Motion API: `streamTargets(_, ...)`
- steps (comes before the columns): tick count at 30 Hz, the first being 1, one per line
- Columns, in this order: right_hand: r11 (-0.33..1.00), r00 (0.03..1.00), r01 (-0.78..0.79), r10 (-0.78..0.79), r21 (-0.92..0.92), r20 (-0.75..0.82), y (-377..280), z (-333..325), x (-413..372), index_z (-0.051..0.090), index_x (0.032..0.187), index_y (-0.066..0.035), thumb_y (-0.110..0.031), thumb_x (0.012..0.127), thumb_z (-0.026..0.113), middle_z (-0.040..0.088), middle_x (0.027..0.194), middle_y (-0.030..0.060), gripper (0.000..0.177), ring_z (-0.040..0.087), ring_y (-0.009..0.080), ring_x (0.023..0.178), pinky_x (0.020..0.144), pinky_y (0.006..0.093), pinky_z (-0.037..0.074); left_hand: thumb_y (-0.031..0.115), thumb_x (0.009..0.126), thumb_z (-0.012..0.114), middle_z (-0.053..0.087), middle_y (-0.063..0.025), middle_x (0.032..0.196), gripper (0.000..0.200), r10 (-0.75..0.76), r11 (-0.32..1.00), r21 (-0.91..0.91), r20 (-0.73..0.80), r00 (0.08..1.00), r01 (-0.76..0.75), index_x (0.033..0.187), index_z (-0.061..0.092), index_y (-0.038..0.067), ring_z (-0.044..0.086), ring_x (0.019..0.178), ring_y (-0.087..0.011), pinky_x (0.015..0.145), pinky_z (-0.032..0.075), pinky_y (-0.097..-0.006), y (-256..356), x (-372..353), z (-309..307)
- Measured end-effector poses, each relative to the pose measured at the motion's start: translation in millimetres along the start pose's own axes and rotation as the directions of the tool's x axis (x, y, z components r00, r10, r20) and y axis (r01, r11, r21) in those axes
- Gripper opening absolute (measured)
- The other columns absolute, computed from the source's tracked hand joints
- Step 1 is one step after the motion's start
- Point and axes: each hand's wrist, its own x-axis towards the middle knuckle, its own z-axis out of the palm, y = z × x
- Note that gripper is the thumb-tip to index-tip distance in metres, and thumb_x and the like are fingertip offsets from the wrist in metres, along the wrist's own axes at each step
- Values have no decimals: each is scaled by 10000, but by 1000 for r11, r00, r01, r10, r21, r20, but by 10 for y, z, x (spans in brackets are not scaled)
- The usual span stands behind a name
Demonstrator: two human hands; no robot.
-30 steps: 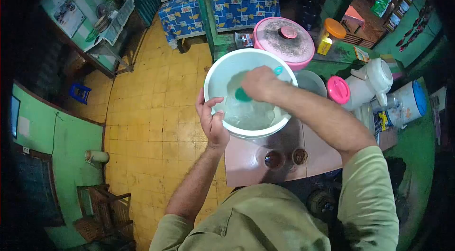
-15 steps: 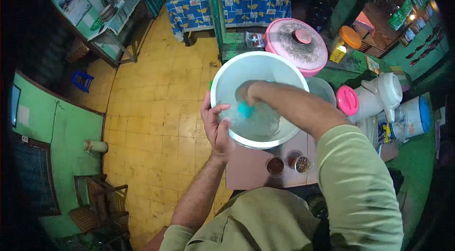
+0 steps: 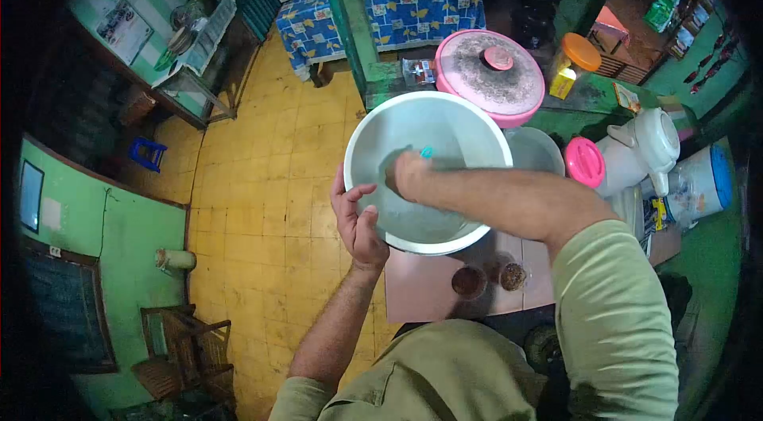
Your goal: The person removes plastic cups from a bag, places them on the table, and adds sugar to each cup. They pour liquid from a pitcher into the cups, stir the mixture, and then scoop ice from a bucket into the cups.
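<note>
A large white basin point(image 3: 477, 123) is tilted over the pinkish tiled counter point(image 3: 417, 294). My left hand point(image 3: 360, 224) grips its left rim, thumb inside and fingers around the outside. Inside the basin, my right hand point(image 3: 409, 176) is low near the liquid, its fingers hidden and blurred. A bit of a turquoise item point(image 3: 427, 152) shows just above that hand; whether the hand holds it is unclear. Two small containers with dark contents, one on the left point(image 3: 469, 282) and one on the right point(image 3: 513, 276), stand on the counter below the basin.
Behind the basin is a pink lidded container point(image 3: 469, 63). To the right are an orange-lidded jar point(image 3: 578, 63), a clear tub point(image 3: 536, 152), a pink lid point(image 3: 585, 162), a white jug point(image 3: 636, 151) and a blue-lidded container point(image 3: 699, 187). A green post point(image 3: 346, 16) rises behind.
My right hand has shifted slightly left and down within the basin, and the turquoise item is now mostly hidden. My left hand keeps its hold on the rim. The view has shifted slightly.
</note>
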Motion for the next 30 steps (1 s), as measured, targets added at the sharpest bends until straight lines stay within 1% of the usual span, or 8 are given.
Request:
streamTargets(1, 989, 994, 82, -72, -120, 85, -64, 77, 57, 740, 1059, -80, -176, 868, 620, 703, 1147, 110, 245, 676, 274, 1062, 774, 386, 567, 242, 810, 557, 308, -236, 1518, 332, -5, 1000, 10, 6, 1000, 5, 1056, 621, 28, 310, 1405, -343, 1158, 217, -489, 13, 15, 10)
streamTargets(7, 987, 973, 162, -158, -11, 169, 165, 106, 389, 742, 1060, -74, -129, 795, 689, 708, 1122, 108, 276, 680, 264, 1030, 843, 405, 538, 236, 799, 546, 302, -238, 1520, 347, -20, 998, 59, 6, 1000, 20, 1066, 623, 28, 281, 1420, -342, 1162, 195, -488, 27, -22, -3)
streamTargets(11, 935, 824, 356, -310, -6, 474, 330, 141, 551, 748, 938, -11, -83, 723, 625, 716, 992, 186, 259, 675, 321, 901, 779, 436, 516, 245, 801, 547, 294, -228, 1521, 354, 11, 997, 80, 43, 999, -14, 1073, 629, 34, 251, 1433, -336, 1167, 176, -492, 28, 7, -42)
streamTargets(17, 962, 914, 250, -272, 112, 302, 352, 407, 433, 740, 852, -12, -125, 707, 646, 715, 867, 164, 206, 684, 275, 801, 706, 439, 528, 257, 795, 559, 311, -249, 1503, 367, -27, 996, 88, 26, 999, 25, 1078, 632, 35, 243, 1440, -348, 1166, 179, -512, 23, 16, -34)
streamTargets(19, 898, 899, 22, -210, 439, 385, 432, 218, 358, 713, 914, 15, -96, 753, 657, 694, 945, 180, 203, 669, 252, 782, 712, 403, 538, 271, 800, 572, 305, -252, 1505, 375, -52, 998, 47, 29, 998, 50, 1081, 631, 31, 251, 1437, -353, 1163, 186, -511, 39, 35, -32)
streamTargets(23, 930, 871, 170, -296, 326, 391, 628, -214, 137, 697, 868, 22, -105, 772, 647, 689, 808, 143, 166, 648, 199, 665, 589, 365, 538, 266, 797, 568, 304, -257, 1506, 373, -24, 999, 35, 15, 1000, 24, 1074, 632, 24, 261, 1434, -358, 1161, 190, -503, -37, 35, -30)
streamTargets(25, 831, 888, 129, -339, 541, 309, 763, -318, -88, 740, 972, -25, -106, 689, 629, 665, 665, 84, 315, 608, 182, 525, 465, 351, 496, 254, 798, 559, 296, -259, 1510, 368, -9, 999, 43, 30, 1000, 7, 1071, 633, 18, 273, 1428, -352, 1160, 197, -488, -30, 35, -42)
streamTargets(30, 745, 950, 138, -286, 653, 125, 906, -508, -659, 733, 1026, -16, -96, 717, 655, 679, 681, 71, 328, 627, 156, 557, 511, 312, 515, 146, 759, 505, 320, -285, 1488, 344, 18, 999, 36, 25, 1000, -19, 1044, 647, 18, 293, 1412, -372, 1156, 201, -491, -4, 54, -16)
